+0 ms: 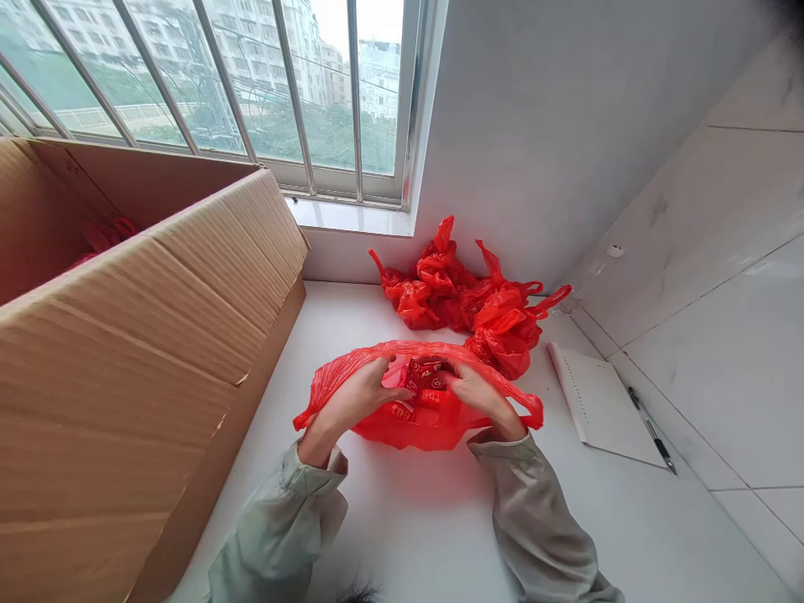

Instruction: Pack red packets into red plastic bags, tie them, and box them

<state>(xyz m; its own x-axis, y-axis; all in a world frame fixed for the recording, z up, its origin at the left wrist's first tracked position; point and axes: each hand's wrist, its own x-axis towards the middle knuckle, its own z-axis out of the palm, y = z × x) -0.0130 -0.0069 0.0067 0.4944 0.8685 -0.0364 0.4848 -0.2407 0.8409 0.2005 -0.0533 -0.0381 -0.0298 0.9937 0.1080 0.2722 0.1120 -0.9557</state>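
Observation:
A red plastic bag (408, 434) lies with its mouth spread on the white surface in front of me. Inside it are several small red packets (432, 397) with pale print; a darker red one (424, 374) lies toward the back. My left hand (364, 392) reaches in through the left of the mouth, thumb and fingers apart beside the packets. From the right, my right hand (474, 390) reaches in with curled fingers at the right edge of the darker packet. Its fingertips are partly hidden. The bag's handles hang over both wrists.
Several tied red bags (465, 293) are heaped against the wall. At left stands a large open cardboard box (157, 335) with red plastic inside. A notepad (609, 406) and a pen (653, 431) lie at right, near the tiled wall. Behind is a barred window (320, 100).

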